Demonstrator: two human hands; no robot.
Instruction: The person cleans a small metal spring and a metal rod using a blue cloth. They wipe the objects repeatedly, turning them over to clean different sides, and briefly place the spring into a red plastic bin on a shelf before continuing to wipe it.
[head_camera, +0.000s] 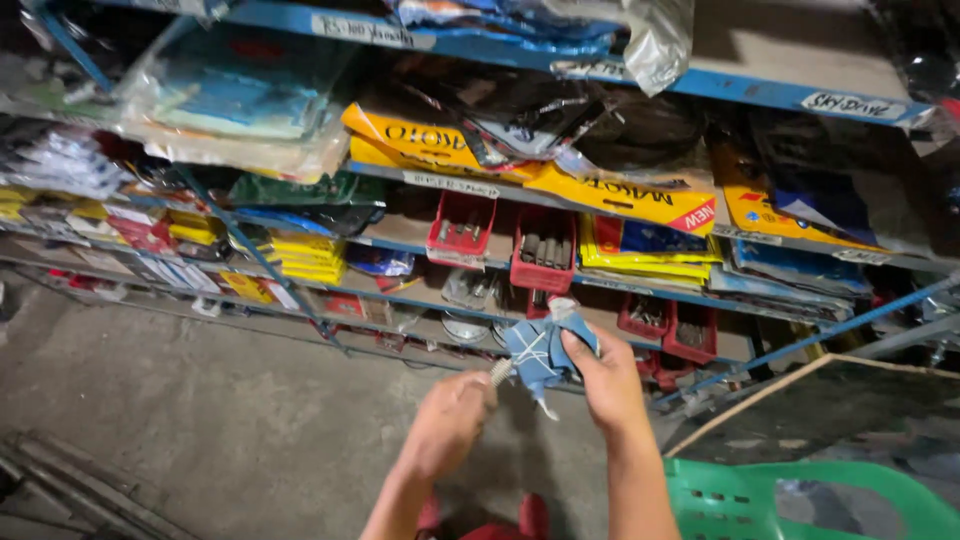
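The right hand (608, 378) is closed around a crumpled blue cloth (540, 350), fingers wrapped over its right side and thumb pressing from below, so the cloth bulges out to the left and above the hand. The left hand (447, 420) is curled into a fist just left of and below the cloth, gripping a small ridged metal piece (500, 371) whose tip pokes out of the fist and touches the cloth's lower left edge. Both hands hang above a grey concrete floor (200, 400), in front of a blue metal shelf (440, 45) stacked with yellow packets (620, 195) and red bins (545, 250) of small parts. A green plastic chair (780, 500) sits at the lower right, near the right forearm.
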